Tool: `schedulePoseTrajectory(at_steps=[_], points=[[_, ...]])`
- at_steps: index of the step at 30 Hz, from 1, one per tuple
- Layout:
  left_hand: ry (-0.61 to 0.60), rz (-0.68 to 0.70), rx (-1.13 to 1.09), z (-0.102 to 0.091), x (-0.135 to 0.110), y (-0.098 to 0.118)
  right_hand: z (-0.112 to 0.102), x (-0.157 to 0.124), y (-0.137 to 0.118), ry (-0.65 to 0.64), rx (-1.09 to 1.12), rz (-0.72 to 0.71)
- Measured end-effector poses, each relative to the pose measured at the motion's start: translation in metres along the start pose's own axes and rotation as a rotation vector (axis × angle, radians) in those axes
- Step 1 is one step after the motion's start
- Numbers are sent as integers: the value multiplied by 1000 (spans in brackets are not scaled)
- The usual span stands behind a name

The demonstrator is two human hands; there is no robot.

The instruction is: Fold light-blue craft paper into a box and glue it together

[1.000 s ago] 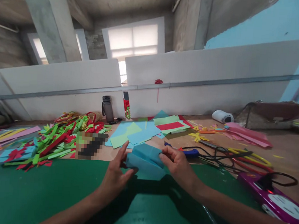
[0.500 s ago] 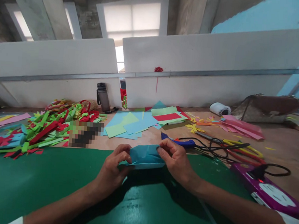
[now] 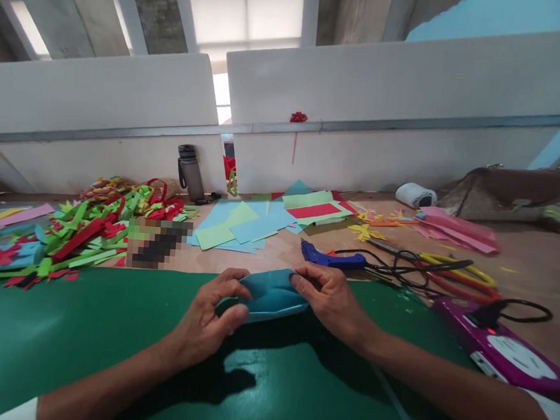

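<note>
A folded piece of blue paper [image 3: 274, 294] is held just above the green mat [image 3: 108, 332], its upper layer bowed so a hollow shows between the layers. My left hand [image 3: 218, 311] grips its left end, thumb at the front and fingers on the upper layer. At the right end my right hand [image 3: 329, 296] pinches the paper between thumb and fingers. Some of the fingertips are hidden behind the paper. Just beyond my right hand lies a blue glue gun [image 3: 331, 258] with a black cord.
Scissors with yellow and orange handles [image 3: 458, 273] and a purple power strip [image 3: 505, 344] lie to the right. Coloured paper sheets [image 3: 245, 223] are spread at the back. A heap of green and red strips [image 3: 91, 235] and a grey bottle [image 3: 190, 173] stand at left.
My left thumb has come up from beneath to the front edge of the blue paper. The paper's hollow shows wider. The camera view has tilted slightly down.
</note>
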State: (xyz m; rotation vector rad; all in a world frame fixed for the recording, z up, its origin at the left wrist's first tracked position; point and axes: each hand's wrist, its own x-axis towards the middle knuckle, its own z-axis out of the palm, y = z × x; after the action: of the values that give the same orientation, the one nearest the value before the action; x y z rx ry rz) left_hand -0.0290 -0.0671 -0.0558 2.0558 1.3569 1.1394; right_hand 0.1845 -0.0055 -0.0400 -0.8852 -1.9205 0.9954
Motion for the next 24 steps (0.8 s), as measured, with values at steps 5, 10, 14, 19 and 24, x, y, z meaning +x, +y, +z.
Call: schedulePoseTrajectory(at_steps=[5, 10, 14, 19, 24], points=[[141, -240, -269, 1, 8, 6, 3, -1, -2, -26, 56, 31], [66, -372, -563, -3, 18, 9, 5, 0, -1, -36, 65, 39], [-173, -395, -525, -8, 22, 12, 5, 0, -2, -51, 45, 51], [-182, -442, -506, -10, 20, 12, 7, 0, 0, -108, 106, 39], [-62, -458, -580, -11, 19, 10, 7, 0, 4, 8, 53, 4]])
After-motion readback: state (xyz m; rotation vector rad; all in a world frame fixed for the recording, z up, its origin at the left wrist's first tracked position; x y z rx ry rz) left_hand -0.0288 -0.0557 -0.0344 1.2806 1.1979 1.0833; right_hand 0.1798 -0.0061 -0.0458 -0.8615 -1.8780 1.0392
